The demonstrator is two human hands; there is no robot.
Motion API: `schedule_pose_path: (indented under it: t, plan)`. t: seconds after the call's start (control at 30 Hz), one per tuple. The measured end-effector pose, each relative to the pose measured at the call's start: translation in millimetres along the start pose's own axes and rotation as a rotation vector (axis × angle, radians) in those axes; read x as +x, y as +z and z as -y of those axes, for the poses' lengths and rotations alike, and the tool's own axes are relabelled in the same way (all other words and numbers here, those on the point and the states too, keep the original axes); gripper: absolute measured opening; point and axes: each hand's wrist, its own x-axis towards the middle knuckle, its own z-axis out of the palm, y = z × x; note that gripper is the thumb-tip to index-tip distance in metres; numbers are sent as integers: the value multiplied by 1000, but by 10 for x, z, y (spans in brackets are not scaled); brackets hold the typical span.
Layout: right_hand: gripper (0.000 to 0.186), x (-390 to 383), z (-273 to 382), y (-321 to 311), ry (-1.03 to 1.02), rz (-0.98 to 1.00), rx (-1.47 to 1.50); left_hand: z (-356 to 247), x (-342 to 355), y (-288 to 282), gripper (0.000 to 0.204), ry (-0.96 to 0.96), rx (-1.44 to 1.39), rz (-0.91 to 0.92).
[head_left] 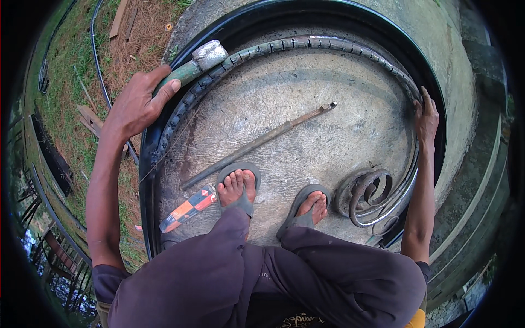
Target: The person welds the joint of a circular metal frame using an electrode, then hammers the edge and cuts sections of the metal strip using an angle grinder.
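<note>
My left hand (139, 101) is wrapped round the green handle of a hammer (210, 55), whose blocky grey metal head lies over a curved metal bar (295, 44). Dark notches run along this bar, which arcs just inside a wide black hoop (246, 22). On the right, the fingers of my right hand (426, 117) close round the bar beside the hoop's wall. Below that hand the metal curls into a scroll (372, 191) near my right foot. Where the bar and scroll join is not clear.
A long metal rod (262, 139) lies slantwise on the concrete (328, 136). Near my left sandal is an orange, black and white patterned piece (188, 208). Grass with wood scraps (90, 120) lies left outside the hoop; concrete steps (481, 180) are at the right.
</note>
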Motion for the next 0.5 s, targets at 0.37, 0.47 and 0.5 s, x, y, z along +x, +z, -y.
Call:
schedule_pose_path:
  t: [0.37, 0.47, 0.5]
  plan:
    - [55, 234, 2221, -58, -728, -73, 70, 8, -134, 232, 42, 4, 396, -142]
    - [52, 376, 2360, -26, -751, -59, -19, -35, -131, 339, 41, 49, 448, -276]
    - [52, 386, 2382, -4, -743, -11, -32, -68, -132, 379, 40, 72, 473, -328]
